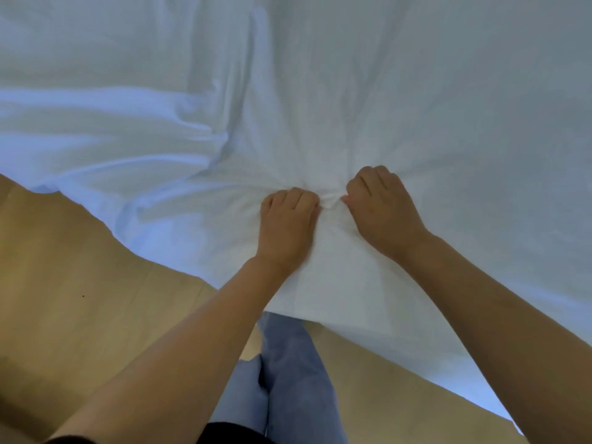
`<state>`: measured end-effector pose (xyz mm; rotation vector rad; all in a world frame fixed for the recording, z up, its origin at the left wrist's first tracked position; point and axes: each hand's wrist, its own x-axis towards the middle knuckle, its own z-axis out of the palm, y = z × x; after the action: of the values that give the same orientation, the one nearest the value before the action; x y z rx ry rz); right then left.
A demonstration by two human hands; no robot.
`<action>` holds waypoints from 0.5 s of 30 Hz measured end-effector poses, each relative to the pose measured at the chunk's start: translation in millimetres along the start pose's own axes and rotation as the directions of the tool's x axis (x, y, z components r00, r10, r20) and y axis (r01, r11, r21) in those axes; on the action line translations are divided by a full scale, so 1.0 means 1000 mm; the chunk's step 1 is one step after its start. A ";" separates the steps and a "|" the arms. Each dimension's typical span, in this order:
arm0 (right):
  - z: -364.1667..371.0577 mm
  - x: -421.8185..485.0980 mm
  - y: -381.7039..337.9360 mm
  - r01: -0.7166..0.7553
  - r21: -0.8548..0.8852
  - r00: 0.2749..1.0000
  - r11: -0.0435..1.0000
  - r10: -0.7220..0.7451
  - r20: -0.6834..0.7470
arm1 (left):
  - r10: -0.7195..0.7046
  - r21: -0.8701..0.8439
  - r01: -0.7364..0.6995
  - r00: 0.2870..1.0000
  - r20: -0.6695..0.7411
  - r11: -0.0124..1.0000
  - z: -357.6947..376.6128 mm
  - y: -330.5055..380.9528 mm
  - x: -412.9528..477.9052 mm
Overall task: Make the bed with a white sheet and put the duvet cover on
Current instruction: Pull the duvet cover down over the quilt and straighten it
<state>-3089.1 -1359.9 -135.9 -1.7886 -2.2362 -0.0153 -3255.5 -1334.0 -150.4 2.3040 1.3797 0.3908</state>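
Observation:
A white sheet (400, 91) covers the bed and fills the upper part of the head view. Its corner hangs down over the edge toward my legs. My left hand (288, 222) and my right hand (381, 209) sit side by side near that corner, fingers curled, each gripping a bunch of the white fabric. Creases fan out from the point between the two hands. At the left the cloth lies in loose, deep folds (134, 133). The mattress underneath is hidden.
Light wooden floor (64, 283) shows at the left and bottom right below the hanging cloth. My legs in blue trousers (288, 379) stand right against the bed corner.

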 end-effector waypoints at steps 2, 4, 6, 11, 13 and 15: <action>-0.008 0.001 -0.008 -0.111 0.119 0.993 0.987 0.107 0.043 | -0.165 -0.228 0.175 0.984 0.063 0.958 -0.005 0.025 -0.005; -0.017 0.000 -0.009 -0.339 0.256 0.938 0.905 0.303 0.169 | -0.274 -0.383 0.332 0.941 0.200 0.862 0.001 0.059 -0.012; -0.027 -0.015 0.009 -0.447 0.202 0.886 0.872 0.399 0.236 | -0.280 -0.401 0.388 0.911 0.301 0.830 0.015 0.092 -0.011; -0.064 -0.064 0.058 -0.197 -0.133 0.930 0.971 0.228 0.287 | -0.096 -0.215 0.197 0.908 0.408 0.957 0.029 0.119 -0.001; -0.060 -0.080 0.057 -0.299 -0.139 0.886 0.944 0.328 0.326 | -0.095 -0.163 0.165 0.924 0.369 0.973 0.030 0.112 -0.016; -0.053 -0.107 0.045 -0.544 -0.063 0.767 0.837 0.526 0.367 | -0.132 -0.080 0.164 0.943 0.306 0.983 0.032 0.103 -0.043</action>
<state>-3013.7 -1461.4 -116.4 -2.5094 -1.8120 0.5312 -3182.3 -1421.6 -128.9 2.0570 1.3333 0.0596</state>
